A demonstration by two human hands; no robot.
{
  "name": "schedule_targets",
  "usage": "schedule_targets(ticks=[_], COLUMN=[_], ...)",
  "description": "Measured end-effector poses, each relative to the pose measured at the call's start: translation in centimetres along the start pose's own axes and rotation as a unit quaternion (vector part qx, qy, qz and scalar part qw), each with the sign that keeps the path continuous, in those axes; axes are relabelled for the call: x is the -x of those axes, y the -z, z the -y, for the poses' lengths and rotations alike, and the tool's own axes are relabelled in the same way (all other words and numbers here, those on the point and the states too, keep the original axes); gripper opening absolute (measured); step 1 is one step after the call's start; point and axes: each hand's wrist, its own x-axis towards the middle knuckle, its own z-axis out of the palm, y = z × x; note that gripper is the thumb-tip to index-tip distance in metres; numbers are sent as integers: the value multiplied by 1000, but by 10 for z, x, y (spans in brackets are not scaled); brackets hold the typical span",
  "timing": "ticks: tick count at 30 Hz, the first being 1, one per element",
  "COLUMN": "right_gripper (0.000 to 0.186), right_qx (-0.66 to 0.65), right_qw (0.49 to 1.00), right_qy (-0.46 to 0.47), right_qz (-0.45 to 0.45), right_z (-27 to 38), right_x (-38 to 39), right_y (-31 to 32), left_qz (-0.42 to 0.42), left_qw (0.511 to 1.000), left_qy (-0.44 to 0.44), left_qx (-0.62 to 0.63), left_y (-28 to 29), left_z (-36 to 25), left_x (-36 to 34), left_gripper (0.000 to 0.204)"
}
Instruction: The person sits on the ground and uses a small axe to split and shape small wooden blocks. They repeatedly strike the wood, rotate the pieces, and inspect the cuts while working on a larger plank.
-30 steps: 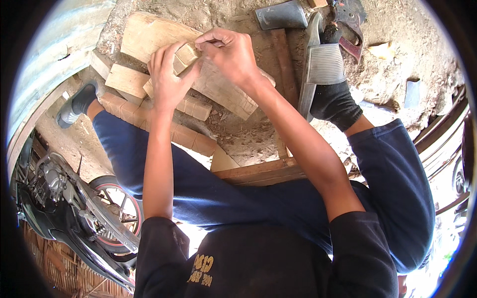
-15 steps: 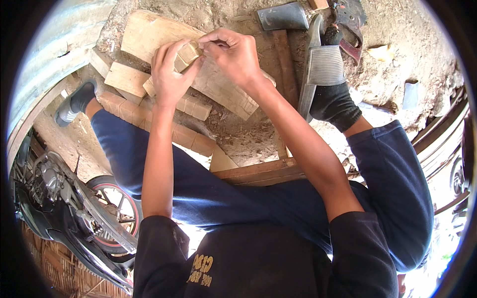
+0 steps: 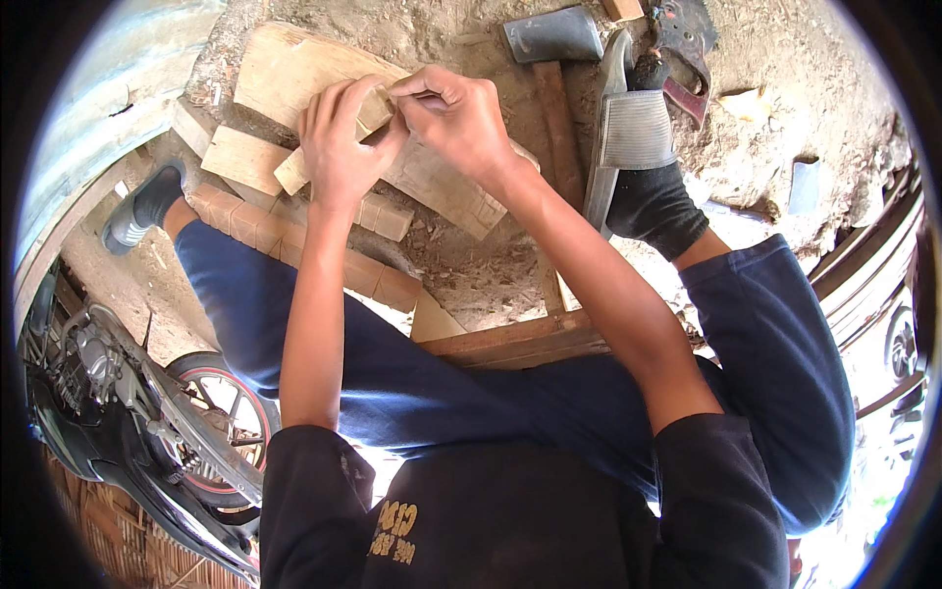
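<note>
My left hand [image 3: 339,147] is closed around a wooden piece [image 3: 375,110] above a broad pale plank [image 3: 285,74]. The block's squarish end shows between thumb and fingers; the palm hides much of it. Against that end, my right hand [image 3: 456,118] has its thumb and fingers pinched together. Whatever they grip, if anything, is too small to make out. Below my left hand, a short row of cut wooden blocks [image 3: 383,216] lies beside the plank. A longer row of similar blocks [image 3: 240,218] runs along my left leg.
A broad dark blade [image 3: 552,35] with a wooden handle [image 3: 561,128] lies right of the plank. By my sandalled right foot [image 3: 638,137] is a handsaw [image 3: 684,49]. A wooden beam [image 3: 520,344] crosses before my legs. A motorcycle [image 3: 128,412] stands at lower left.
My left hand has turned the wooden piece slightly, so less of its squarish end shows. My right hand stays pinched against it, shifted slightly left.
</note>
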Motion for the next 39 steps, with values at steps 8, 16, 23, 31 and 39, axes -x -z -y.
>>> schedule_targets(ticks=[8, 16, 23, 31, 39], right_gripper=[15, 15, 13, 13, 68], right_qx=[15, 31, 140, 182, 606], right_qw=[995, 996, 972, 967, 768], right_qy=[94, 73, 183, 163, -207], right_qz=[-16, -44, -46, -77, -2], right_z=[-12, -21, -8, 17, 20], right_x=[4, 11, 9, 3, 1], right_y=[-6, -5, -6, 14, 83], left_qz=[-22, -56, -78, -88, -125], left_qw=[991, 993, 992, 994, 991], left_qy=[0, -8, -23, 1, 0], left_qx=[133, 106, 93, 67, 52], left_y=[-6, -7, -8, -10, -21], left_z=[12, 9, 12, 7, 15], left_x=[-3, -2, 0, 5, 12], left_gripper=[28, 19, 18, 11, 5])
